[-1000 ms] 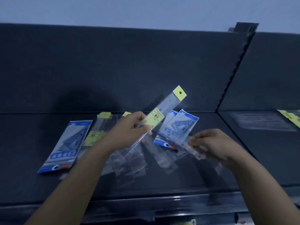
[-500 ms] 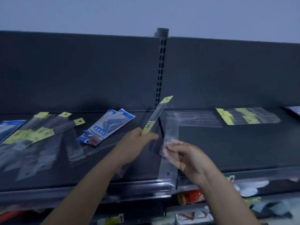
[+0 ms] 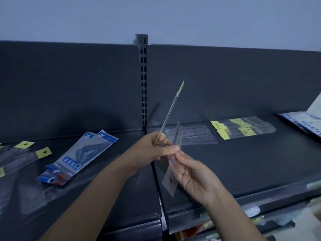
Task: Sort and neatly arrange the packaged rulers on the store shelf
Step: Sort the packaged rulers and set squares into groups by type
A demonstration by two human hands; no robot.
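My left hand (image 3: 154,148) pinches a long clear packaged ruler with a yellow header (image 3: 171,108), seen edge-on and slanting up to the right. My right hand (image 3: 192,173) grips a shorter clear ruler packet (image 3: 171,184) that hangs down over the seam between two dark shelf boards (image 3: 243,167). The two hands almost touch above that seam. A neat row of yellow-tagged rulers (image 3: 243,127) and a flat group of clear rulers (image 3: 191,134) lie on the right board. Blue set-square packs (image 3: 79,159) and loose yellow-tagged rulers (image 3: 43,152) lie on the left board.
A slotted upright post (image 3: 143,87) divides the dark back panel. More blue-and-white packs (image 3: 305,122) lean at the far right edge. Below the shelf's front lip (image 3: 260,202) a lower shelf holds assorted goods.
The view has swung right, so the left pile slid toward the frame edge. My hands came together; the yellow-header ruler turned edge-on and rose more upright.
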